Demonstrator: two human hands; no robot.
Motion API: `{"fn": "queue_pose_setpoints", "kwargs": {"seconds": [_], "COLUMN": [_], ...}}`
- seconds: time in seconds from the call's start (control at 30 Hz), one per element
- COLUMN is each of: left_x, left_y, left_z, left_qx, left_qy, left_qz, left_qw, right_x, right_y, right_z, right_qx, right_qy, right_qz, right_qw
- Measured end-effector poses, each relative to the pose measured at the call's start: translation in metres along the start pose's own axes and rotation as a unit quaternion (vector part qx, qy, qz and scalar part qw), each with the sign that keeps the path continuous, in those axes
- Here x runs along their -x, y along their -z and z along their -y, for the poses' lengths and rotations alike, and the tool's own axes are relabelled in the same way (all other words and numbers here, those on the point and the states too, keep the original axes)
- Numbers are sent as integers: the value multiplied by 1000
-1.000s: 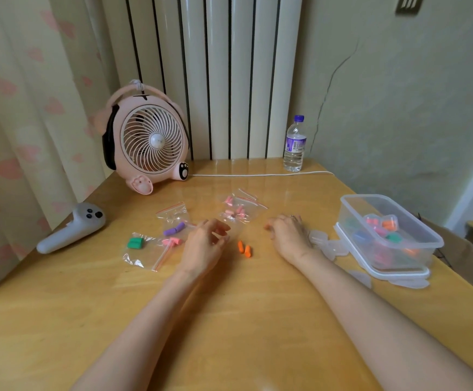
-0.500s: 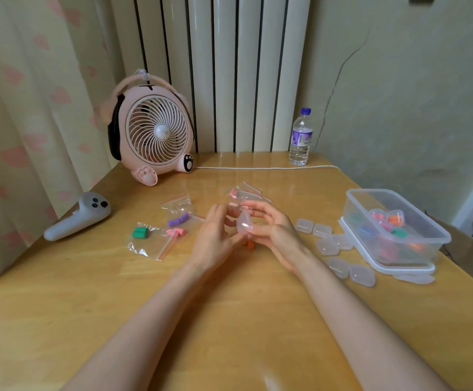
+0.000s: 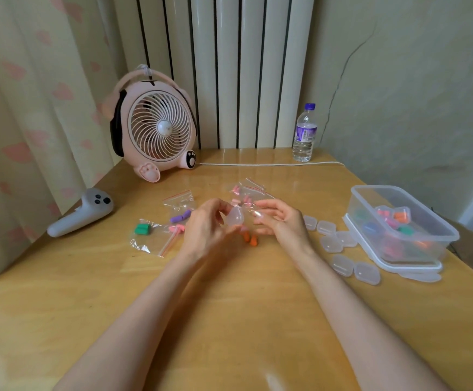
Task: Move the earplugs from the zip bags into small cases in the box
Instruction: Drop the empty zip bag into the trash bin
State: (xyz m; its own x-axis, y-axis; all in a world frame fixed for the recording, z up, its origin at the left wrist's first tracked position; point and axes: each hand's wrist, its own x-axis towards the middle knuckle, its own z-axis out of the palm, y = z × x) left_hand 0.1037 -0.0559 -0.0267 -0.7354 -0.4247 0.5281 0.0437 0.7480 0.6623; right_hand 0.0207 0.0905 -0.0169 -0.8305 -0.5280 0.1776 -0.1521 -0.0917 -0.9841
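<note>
- Soft, even, warmish light fills the frame; the curtain (image 3: 32, 108) at left is palely lit and nothing is harsh.
- Shadows beneath the forearms on the surface (image 3: 229, 320) are faint and diffuse.
- Glossy glare sits at bottom centre and along the far edge below the radiator (image 3: 229, 66).
- Wide-angle bending bows the radiator's columns outward.
- The left hand (image 3: 207, 230), right hand (image 3: 283, 224) and clear case (image 3: 235, 217) look slightly smeared.

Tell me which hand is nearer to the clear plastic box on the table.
Right. The right hand is just left of the loose empty cases beside the clear plastic box; the left hand, gripping a small case, is farther left, beyond the right hand.
</note>
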Motion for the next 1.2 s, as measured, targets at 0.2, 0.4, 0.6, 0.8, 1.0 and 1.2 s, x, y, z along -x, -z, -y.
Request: {"fn": "queue_pose_setpoints", "kwargs": {"seconds": [0.2, 0.4, 0.6, 0.8, 1.0, 1.2], "left_x": [-1, 3, 3, 4, 3, 5], "left_y": [3, 4, -2, -2, -4, -7], "left_z": [10, 3, 6, -2, 7, 9], "left_qx": [-14, 53, 88, 151, 105, 49], "left_qy": [62, 10, 16, 33, 16, -23], "left_qz": [9, 29, 41, 33, 53, 78], "left_qw": [998, 998, 995, 988, 993, 995], "right_x": [-5, -2, -4, -1, 1, -1], "right_y": [4, -13, -13, -8, -5, -2], "right_z": [-17, -31, -33, -27, -21, -19], "right_qx": [293, 460, 430, 324, 270, 234], "right_qy": [9, 44, 64, 87, 105, 99], "right_qz": [14, 6, 0, 18, 16, 2], "right_qw": [956, 887, 900, 942, 957, 967]}}
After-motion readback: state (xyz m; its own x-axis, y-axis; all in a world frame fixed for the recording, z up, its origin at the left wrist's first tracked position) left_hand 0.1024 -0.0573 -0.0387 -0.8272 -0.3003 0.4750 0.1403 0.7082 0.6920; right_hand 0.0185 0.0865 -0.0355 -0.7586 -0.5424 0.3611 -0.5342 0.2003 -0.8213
